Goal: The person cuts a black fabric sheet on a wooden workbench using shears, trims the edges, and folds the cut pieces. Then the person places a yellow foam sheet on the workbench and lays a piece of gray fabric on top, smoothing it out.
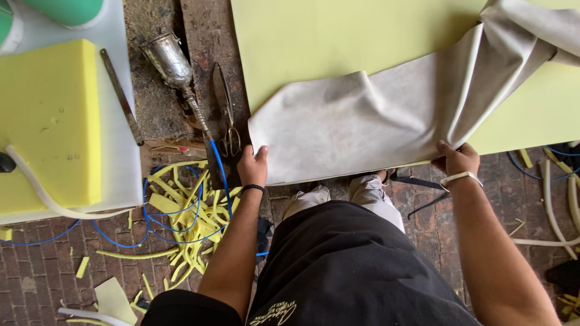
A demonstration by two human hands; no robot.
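- At the near edge of a pale yellow-green foam sheet (314, 42), a grey-white cloth (374, 121) lies spread, its near hem running along the sheet's edge.
- Left hand (252, 166), a dark band at its wrist, grips the cloth's near left corner: the thumb lies on top and the fingers are curled under the edge, so the hand is clamped on the cloth.
- Right hand (457, 159), a white band at its wrist, pinches the same hem further right, closed on the cloth where a fold rises.
- From that fold the cloth climbs in long creases toward the upper right corner of the view, where it bunches up and runs out of view.
- Between the two hands the cloth sits fairly flat, with one soft ripple near its middle.
- Just left of the left hand, on a dark, rough bench strip (211, 36), lie scissors (225, 108), touching or nearly touching the cloth's corner.
- Beside them rests a metal spray gun (172, 63) with a blue hose (220, 169) trailing down to the floor.
- Further left sits a thick yellow foam block (48, 121) on a white board (121, 121), with a slim rod (121, 96) lying on the board beside the block.
- Below, yellow foam offcuts (187, 211) are heaped on the brick floor (42, 271), tangled with the hose.
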